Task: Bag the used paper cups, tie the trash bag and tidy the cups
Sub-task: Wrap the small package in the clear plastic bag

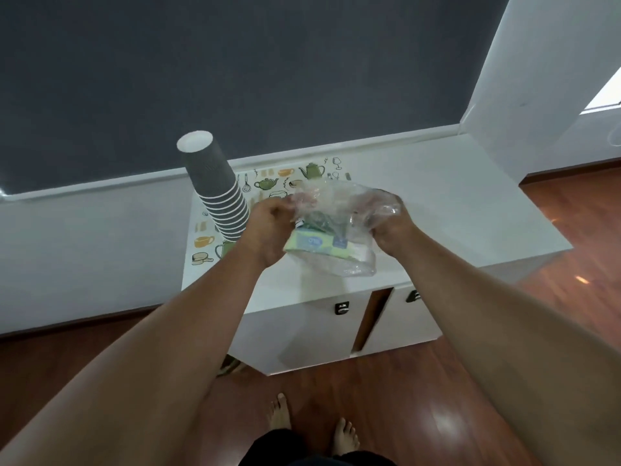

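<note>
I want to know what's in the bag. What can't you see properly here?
Head view only:
- Contents of the clear plastic trash bag: crinkled film blurs them; only something yellow-green shows.
- Fingertips of left hand and right hand: hidden behind bag.
- Stack of upside-down grey paper cups: count unclear.

A stack of cups (215,190) stands upside down on the surface (453,203), left of the bag (339,227), which both hands (265,230) hold above a mat (268,178).
</note>
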### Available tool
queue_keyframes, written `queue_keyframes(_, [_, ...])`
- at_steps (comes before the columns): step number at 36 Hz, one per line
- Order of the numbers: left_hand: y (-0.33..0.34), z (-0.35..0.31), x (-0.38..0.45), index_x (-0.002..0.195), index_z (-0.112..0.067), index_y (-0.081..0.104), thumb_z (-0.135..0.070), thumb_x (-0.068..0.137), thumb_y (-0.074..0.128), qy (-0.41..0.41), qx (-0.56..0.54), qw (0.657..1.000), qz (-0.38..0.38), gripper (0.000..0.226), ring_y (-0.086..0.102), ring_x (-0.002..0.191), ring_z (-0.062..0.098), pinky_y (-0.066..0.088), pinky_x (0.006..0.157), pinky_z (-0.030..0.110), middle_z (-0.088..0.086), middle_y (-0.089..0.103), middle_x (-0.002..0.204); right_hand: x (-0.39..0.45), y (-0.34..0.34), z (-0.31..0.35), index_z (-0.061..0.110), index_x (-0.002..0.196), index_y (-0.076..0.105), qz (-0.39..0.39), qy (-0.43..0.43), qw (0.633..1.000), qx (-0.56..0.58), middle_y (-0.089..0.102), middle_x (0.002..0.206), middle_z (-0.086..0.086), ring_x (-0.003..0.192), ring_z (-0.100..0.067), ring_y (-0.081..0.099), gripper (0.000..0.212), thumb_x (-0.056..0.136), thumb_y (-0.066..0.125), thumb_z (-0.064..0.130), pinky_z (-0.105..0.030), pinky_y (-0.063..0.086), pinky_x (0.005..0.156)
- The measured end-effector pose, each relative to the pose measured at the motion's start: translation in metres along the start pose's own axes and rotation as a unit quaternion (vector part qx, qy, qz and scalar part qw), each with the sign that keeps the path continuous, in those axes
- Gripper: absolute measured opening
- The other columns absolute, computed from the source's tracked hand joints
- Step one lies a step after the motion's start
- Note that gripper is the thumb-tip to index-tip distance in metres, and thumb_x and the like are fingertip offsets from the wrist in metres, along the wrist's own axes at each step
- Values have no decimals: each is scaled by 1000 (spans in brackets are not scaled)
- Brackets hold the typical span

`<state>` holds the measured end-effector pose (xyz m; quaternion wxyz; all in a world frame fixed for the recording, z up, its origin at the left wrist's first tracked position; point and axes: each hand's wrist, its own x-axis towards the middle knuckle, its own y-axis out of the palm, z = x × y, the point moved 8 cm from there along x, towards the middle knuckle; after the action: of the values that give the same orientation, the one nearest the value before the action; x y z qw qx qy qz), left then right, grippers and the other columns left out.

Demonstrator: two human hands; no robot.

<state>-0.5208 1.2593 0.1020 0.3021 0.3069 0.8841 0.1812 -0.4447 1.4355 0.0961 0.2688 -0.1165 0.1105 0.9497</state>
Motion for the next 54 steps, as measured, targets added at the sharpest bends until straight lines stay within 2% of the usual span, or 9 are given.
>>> queue_keyframes(5, [-26, 10, -25, 141, -28, 52, -81, 79, 48, -90, 42, 994, 39, 81, 62, 120, 30, 54, 82, 40, 7, 65, 133, -7, 23, 1, 17, 50, 66, -18, 5, 1000, -24, 73, 99, -4, 100, -29, 67, 28, 63, 46, 2, -43, 56, 85])
queue_keyframes(11, [-65, 23, -59, 115, -11, 68, -25, 79, 77, -113, 199, 973, -20, 40, 67, 97, 29, 56, 83, 44, 15, 71, 113, -31, 67, 2, 10, 56, 64, 5, -37, 997, -61, 69, 111, -13, 97, -37, 69, 29, 69, 50, -12, -36, 61, 74])
queue_keyframes(15, [-100, 14, -77, 94, -12, 64, 4, 87, 60, -52, 196, 972, -121, 18, 67, 59, 13, 55, 67, 33, 0, 68, 72, -52, 95, -4, 14, 106, 70, 36, 15, 998, -53, 64, 112, -10, 74, -23, 63, 27, 95, 47, 4, -28, 56, 50])
queue_keyframes(21, [-141, -7, -112, 95, -19, 69, 12, 83, 57, 18, 207, 961, -183, 35, 69, 71, 18, 57, 58, 29, 4, 71, 83, -89, 142, -40, 33, 141, 40, 214, 171, 954, -121, 72, 106, -14, 95, -33, 73, 85, 75, 43, 86, -57, 46, 93])
queue_keyframes(31, [-219, -21, -217, 85, -20, 74, 3, 66, 63, 104, 236, 931, -260, 32, 68, 75, 29, 57, 75, 45, 11, 73, 81, -159, 246, -85, 20, 150, 35, 287, 276, 905, -154, 62, 125, -22, 130, -47, 45, 127, 51, 50, 98, -64, 35, 106])
queue_keyframes(34, [-257, -22, -257, 89, -21, 72, 4, 74, 66, 107, 226, 924, -289, 29, 71, 80, 32, 60, 80, 47, 13, 74, 90, -190, 288, -101, 13, 144, 41, 309, 298, 886, -174, 57, 131, -20, 127, -41, 50, 121, 51, 68, 85, -61, 40, 102])
queue_keyframes(40, [-293, -26, -313, 90, -15, 72, 9, 85, 61, 144, 171, 925, -306, 27, 68, 80, 28, 56, 83, 42, 12, 72, 88, -220, 339, -120, 10, 110, 59, 274, 251, 904, -210, 62, 99, -11, 75, -25, 62, 24, 87, 56, 4, -36, 55, 64])
queue_keyframes(50, [-348, -13, -348, 123, -12, 61, -3, 94, 42, 58, -36, 990, -120, 36, 66, 102, 35, 56, 85, 56, 19, 66, 124, -218, 392, -120, 0, 102, 63, 213, 158, 959, -104, 66, 98, -15, 57, -19, 71, 33, 89, 42, -22, -26, 56, 43])
queue_keyframes(54, [-375, -16, -342, 108, -5, 63, 10, 93, 38, 30, -40, 984, -169, 33, 72, 77, 27, 62, 56, 35, 18, 68, 105, -200, 412, -123, 6, 82, 60, 192, 134, 965, -120, 62, 86, -8, 64, -20, 63, 36, 92, 37, -19, -22, 56, 45])
